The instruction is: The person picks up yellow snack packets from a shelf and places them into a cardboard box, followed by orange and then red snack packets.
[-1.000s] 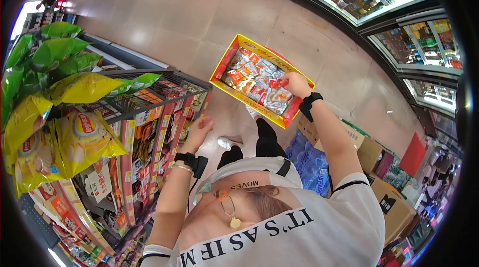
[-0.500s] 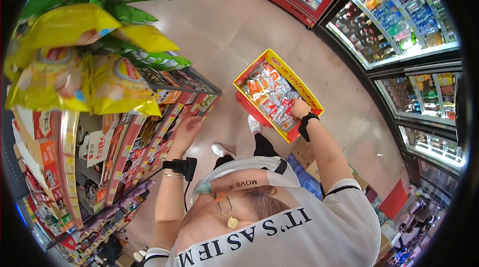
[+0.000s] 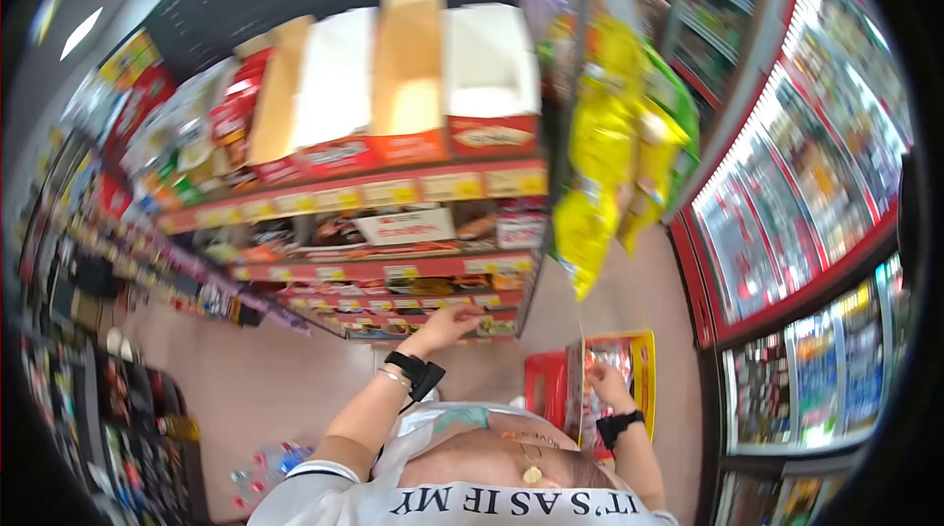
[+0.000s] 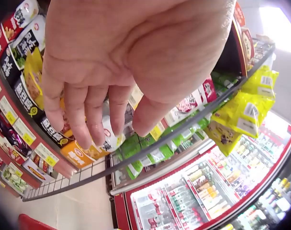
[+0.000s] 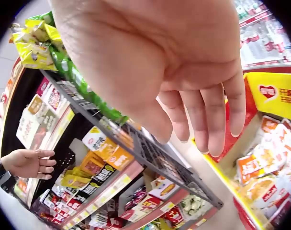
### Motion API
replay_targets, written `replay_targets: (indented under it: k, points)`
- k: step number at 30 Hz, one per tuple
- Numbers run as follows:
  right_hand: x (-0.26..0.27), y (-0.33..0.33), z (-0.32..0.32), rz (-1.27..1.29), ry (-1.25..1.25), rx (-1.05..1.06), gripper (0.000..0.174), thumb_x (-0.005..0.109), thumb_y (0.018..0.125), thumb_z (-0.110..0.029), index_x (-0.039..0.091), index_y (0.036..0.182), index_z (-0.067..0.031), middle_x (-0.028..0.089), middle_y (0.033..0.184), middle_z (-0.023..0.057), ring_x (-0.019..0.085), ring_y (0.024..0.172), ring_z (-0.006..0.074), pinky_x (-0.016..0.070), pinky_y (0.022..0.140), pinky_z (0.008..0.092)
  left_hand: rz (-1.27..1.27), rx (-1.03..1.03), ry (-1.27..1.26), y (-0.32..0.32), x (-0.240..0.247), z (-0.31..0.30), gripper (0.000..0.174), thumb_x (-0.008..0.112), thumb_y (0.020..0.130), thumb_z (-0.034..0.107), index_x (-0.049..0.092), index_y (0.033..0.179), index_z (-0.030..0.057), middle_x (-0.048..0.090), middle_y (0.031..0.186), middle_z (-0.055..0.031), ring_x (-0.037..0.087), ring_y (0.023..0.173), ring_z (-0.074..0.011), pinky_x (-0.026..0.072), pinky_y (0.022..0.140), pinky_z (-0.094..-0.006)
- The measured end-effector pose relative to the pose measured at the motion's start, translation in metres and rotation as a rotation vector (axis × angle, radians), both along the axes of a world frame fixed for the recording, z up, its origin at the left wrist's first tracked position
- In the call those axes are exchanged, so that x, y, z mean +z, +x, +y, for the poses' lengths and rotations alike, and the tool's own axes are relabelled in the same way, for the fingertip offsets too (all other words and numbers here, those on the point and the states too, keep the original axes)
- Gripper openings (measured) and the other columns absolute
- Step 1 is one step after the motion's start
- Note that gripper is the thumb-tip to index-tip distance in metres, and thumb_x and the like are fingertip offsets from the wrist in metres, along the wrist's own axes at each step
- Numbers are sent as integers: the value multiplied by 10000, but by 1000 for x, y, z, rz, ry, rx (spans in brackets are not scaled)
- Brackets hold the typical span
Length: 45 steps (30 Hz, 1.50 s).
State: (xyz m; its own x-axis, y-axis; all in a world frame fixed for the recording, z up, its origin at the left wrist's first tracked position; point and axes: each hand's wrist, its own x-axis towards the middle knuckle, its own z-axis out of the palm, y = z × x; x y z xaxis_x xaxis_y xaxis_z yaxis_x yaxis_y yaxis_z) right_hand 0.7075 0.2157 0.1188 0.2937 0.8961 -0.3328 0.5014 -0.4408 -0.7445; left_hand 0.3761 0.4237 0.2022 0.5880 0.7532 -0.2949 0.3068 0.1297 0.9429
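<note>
My left hand point(image 3: 447, 325) reaches toward the lower tiers of the snack shelf point(image 3: 393, 194). In the left wrist view its fingers point(image 4: 90, 115) hang loosely in front of snack packs and the shelf's metal edge, holding nothing. My right hand point(image 3: 612, 386) is over the yellow and red box point(image 3: 647, 369) low at my right. Seen from the right wrist, the fingers point(image 5: 203, 117) are relaxed and empty beside the box's near wall. Many small white and orange snack packets point(image 5: 260, 165) lie loose in the box.
Open cardboard display boxes point(image 3: 408, 84) line the upper shelf. Yellow chip bags point(image 3: 600, 133) hang at the shelf's end. Lit drink coolers point(image 3: 787, 202) stand along the right. A red plastic object point(image 3: 546, 383) sits beside the yellow box, and bottles point(image 3: 270, 465) stand on the floor behind.
My view has swung left to face the shelf. The right hand, earlier down among the packets, has come up off them with nothing in it. The left hand stays empty near the shelf.
</note>
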Motion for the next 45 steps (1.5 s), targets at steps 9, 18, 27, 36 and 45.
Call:
replay_targets:
  k: [9, 18, 27, 36, 45]
  points:
    - [23, -68, 83, -15, -12, 410, 308, 641, 786, -220, 605, 1014, -17, 653, 895, 161, 633, 842, 280, 497, 748, 354, -20, 272, 44, -96, 42, -15, 349, 606, 875, 218, 558, 1175, 45, 622, 1058, -47, 579, 972, -124, 466, 796, -259]
    - [44, -169, 131, 26, -55, 558, 287, 651, 794, -180, 606, 1026, -17, 652, 909, 153, 633, 836, 262, 494, 740, 344, -202, 324, 75, -213, 85, 4, 364, 627, 852, 117, 530, 1192, 29, 597, 1098, -60, 585, 972, -137, 488, 840, -287]
    - [255, -295, 179, -46, 762, 491, 197, 593, 812, -16, 603, 1008, -5, 640, 888, 135, 638, 804, 229, 506, 704, 303, -229, 178, 748, -264, 241, 35, 255, 652, 807, 91, 603, 1048, 22, 611, 1044, -65, 573, 978, -161, 445, 878, -302]
    - [425, -362, 247, -379, 1256, 410, 278, 594, 765, 4, 570, 1043, -1, 600, 974, 159, 577, 924, 325, 465, 808, 365, -183, 262, 1465, -276, 326, 67, 244, 627, 737, -40, 616, 972, 29, 608, 993, -114, 595, 929, -279, 483, 785, -340]
    - [443, -402, 318, -686, 1179, 443, 445, 648, 768, -124, 512, 1178, -20, 526, 1173, 158, 480, 1114, 319, 392, 933, 387, -173, 292, 1423, -284, 346, 89, 300, 574, 779, -59, 601, 1058, 47, 573, 1078, -85, 593, 926, -184, 491, 708, -266]
